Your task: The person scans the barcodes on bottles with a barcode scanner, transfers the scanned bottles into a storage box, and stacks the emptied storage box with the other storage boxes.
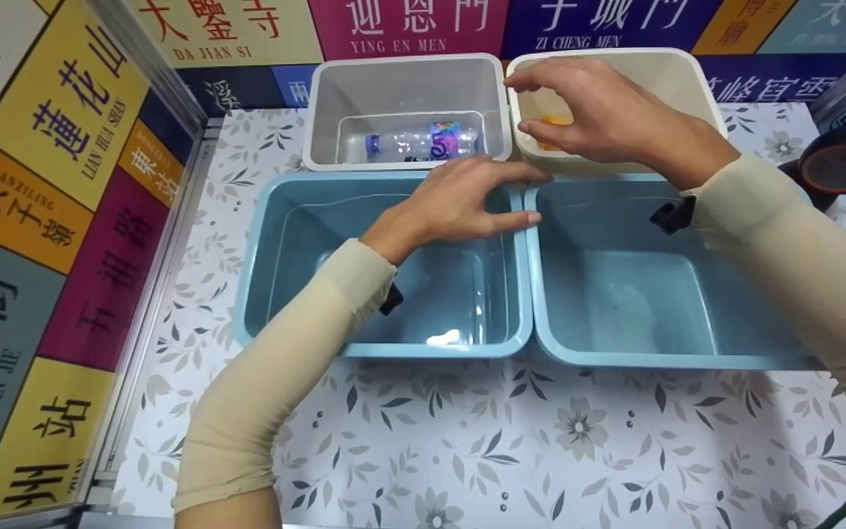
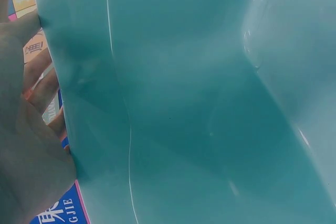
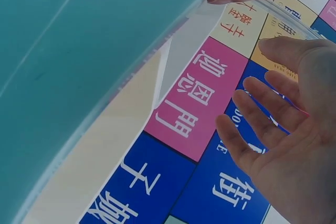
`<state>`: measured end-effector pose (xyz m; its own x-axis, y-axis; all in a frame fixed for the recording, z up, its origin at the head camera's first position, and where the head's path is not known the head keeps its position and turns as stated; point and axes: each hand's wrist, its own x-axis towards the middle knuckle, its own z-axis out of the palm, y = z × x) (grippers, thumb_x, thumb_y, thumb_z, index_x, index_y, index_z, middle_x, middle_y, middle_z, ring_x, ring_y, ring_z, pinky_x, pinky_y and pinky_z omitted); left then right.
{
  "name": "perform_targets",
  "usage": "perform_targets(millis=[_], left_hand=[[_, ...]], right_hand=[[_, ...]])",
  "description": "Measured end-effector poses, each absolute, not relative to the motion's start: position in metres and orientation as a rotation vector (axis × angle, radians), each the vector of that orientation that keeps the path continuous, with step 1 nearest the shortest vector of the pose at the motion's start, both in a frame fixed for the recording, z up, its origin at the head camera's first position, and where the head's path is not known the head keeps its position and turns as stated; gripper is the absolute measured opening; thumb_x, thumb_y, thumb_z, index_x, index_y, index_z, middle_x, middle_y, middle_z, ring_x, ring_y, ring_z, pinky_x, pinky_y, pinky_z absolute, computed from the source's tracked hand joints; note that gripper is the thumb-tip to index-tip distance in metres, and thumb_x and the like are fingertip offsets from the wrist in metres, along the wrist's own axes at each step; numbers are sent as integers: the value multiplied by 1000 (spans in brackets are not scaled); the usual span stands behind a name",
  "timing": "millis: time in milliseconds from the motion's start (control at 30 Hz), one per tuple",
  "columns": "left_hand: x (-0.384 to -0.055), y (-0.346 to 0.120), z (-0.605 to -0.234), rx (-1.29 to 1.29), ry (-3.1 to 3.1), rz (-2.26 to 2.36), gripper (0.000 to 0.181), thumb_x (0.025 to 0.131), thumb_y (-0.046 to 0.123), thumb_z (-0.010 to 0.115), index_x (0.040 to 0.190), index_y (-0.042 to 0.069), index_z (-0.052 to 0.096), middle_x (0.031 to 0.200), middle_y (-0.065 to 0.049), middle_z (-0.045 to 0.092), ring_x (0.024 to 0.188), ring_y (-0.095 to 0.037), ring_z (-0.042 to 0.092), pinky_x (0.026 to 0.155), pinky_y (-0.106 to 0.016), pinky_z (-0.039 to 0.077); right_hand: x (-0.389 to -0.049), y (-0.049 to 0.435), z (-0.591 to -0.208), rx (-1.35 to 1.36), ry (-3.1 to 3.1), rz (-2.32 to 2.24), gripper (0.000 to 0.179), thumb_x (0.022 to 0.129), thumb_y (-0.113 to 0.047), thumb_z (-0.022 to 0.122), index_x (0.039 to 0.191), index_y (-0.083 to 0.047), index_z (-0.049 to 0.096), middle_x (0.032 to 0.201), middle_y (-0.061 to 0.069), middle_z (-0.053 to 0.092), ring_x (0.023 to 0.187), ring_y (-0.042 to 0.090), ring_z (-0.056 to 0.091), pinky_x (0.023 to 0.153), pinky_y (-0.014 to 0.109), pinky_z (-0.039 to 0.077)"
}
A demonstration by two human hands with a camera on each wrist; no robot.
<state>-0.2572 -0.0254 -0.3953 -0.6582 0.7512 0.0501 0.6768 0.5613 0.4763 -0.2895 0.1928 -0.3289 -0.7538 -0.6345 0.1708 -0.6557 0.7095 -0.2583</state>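
Observation:
My left hand [image 1: 460,198] reaches over the left blue bin [image 1: 393,351], its fingers stretched toward the rims where that bin meets the right blue bin [image 1: 673,361]. A fingertip lies right at those rims. My right hand [image 1: 606,110] hovers above the cream bin [image 1: 662,88] with thumb and fingers spread and nothing between them. In the right wrist view the right hand [image 3: 294,145] shows its fingers loosely extended. Inside the cream bin is something orange [image 1: 555,120], partly hidden by that hand. The left wrist view has the left hand [image 2: 31,135] beside a blue bin wall [image 2: 173,103].
A clear plastic bottle [image 1: 412,143] with a purple label lies in the whitish bin [image 1: 408,88] behind the left blue bin. At the right stands a dark round object [image 1: 845,167]. Printed panels [image 1: 63,184] wall in the flower-patterned tabletop [image 1: 467,448].

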Motion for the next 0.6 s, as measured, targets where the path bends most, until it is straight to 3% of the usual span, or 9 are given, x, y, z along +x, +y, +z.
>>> perform_targets(millis=[600], left_hand=[[-257, -25, -396, 1199, 2631, 703, 60, 90, 72, 52, 143, 44, 50, 143, 23, 56, 130, 0, 51, 112, -32, 39]], right_hand=[[-275, 228, -330, 912, -2900, 540, 54, 97, -37, 64, 147, -21, 51, 145, 9, 58, 134, 33, 53, 114, 54, 40]])
